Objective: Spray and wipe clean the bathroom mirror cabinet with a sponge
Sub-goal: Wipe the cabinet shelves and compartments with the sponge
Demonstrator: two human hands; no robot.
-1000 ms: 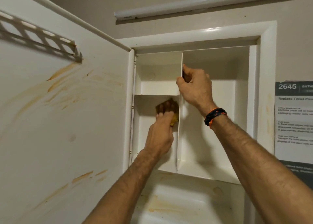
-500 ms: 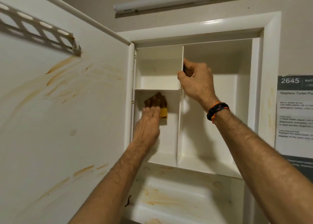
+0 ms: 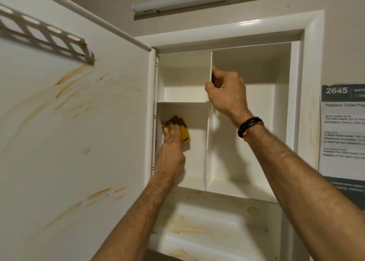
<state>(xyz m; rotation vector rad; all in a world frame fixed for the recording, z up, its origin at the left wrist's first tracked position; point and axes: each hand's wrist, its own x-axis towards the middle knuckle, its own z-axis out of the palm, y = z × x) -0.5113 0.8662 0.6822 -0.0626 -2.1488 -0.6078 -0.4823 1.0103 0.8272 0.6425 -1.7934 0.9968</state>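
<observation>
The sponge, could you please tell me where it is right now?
In the head view, the sponge is inside the cabinet's lower-left compartment, pressed against its back wall under the left hand, just below the small shelf.

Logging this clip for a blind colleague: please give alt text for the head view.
The left hand presses a yellow sponge against the back wall of the open cabinet's lower-left compartment, while the right hand grips the vertical divider. The open door at left bears orange-brown streaks.
</observation>
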